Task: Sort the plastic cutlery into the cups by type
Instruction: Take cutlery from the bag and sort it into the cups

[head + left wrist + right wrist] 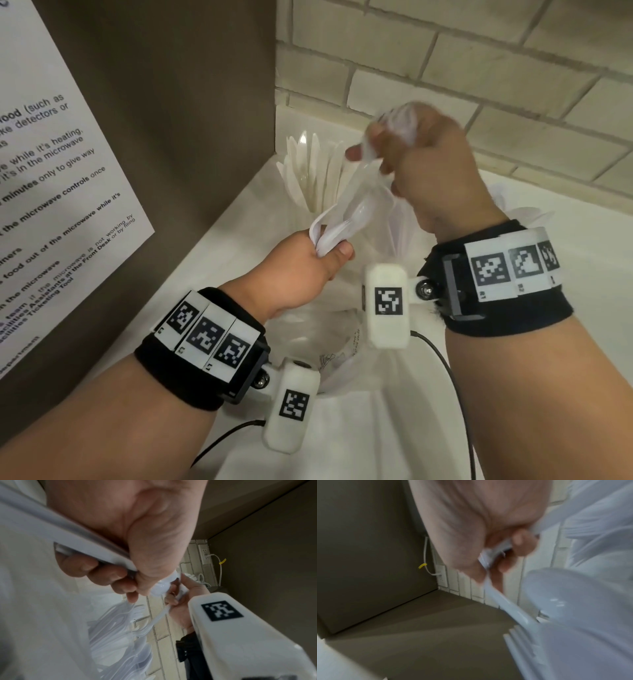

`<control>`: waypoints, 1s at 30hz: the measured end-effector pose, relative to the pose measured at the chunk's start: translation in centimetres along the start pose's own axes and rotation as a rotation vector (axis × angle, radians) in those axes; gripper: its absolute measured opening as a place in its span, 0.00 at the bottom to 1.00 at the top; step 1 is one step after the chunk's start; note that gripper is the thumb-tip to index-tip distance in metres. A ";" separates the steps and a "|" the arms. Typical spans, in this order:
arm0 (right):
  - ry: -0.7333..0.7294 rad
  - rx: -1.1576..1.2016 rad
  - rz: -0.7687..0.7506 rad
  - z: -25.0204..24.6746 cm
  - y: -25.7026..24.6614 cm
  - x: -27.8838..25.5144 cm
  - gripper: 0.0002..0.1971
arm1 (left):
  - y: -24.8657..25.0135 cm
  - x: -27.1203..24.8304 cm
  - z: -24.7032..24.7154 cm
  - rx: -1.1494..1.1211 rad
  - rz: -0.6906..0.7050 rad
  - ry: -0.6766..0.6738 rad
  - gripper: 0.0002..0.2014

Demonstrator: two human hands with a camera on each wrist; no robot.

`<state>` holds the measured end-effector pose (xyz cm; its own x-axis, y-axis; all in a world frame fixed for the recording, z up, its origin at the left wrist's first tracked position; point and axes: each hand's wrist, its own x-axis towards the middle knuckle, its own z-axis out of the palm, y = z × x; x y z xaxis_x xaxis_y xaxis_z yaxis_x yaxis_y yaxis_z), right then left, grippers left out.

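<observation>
Item: bundle of white plastic spoons (337, 222), held in mid-air above the white counter (534, 260), between both hands, in front of a cup of upright white cutlery (310, 171) that stands in the corner by the brick wall (479, 68). A second cup (339, 346), clear, sits directly below the hands; its contents cannot be made out.

Left hand (301, 270): grip closed, fingers and thumb curled round the handle ends of the spoons.

Right hand (421, 164): grip closed, fingers pinching white cutlery (496, 551) at the upper end; blurred, so which pieces and how many cannot be told.

Step in hand, as judged: separating one type from the handful before dropping it into its cup.

Handling notes: keep the left hand firm on the handles while the right draws pieces out lengthwise, since nested spoons cling together. Confirm the type by the head, not the handle. Lower the pieces handle-first into the matching cup and release low, as light cups may tip.
</observation>
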<state>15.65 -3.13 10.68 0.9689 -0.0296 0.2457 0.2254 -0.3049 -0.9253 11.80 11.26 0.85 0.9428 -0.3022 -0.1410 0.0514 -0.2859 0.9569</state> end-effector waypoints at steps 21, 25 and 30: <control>-0.366 -0.584 -0.031 -0.1 0.8 -1.8 0.06 | 0.5 0.4 0.3 0.142 0.003 0.055 0.17; -0.064 -0.439 -0.073 0.2 1.1 -1.3 0.07 | 0.7 0.1 0.5 0.121 0.012 0.055 0.18; -0.135 -0.222 0.064 0.5 1.1 -1.8 0.08 | 0.8 -0.1 0.6 0.128 0.011 0.028 0.18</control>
<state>14.17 -2.92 9.04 0.9886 0.0672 0.1346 0.1501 -0.5080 -0.8482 11.54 10.52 1.47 0.9518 -0.2814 -0.1221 0.0006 -0.3966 0.9180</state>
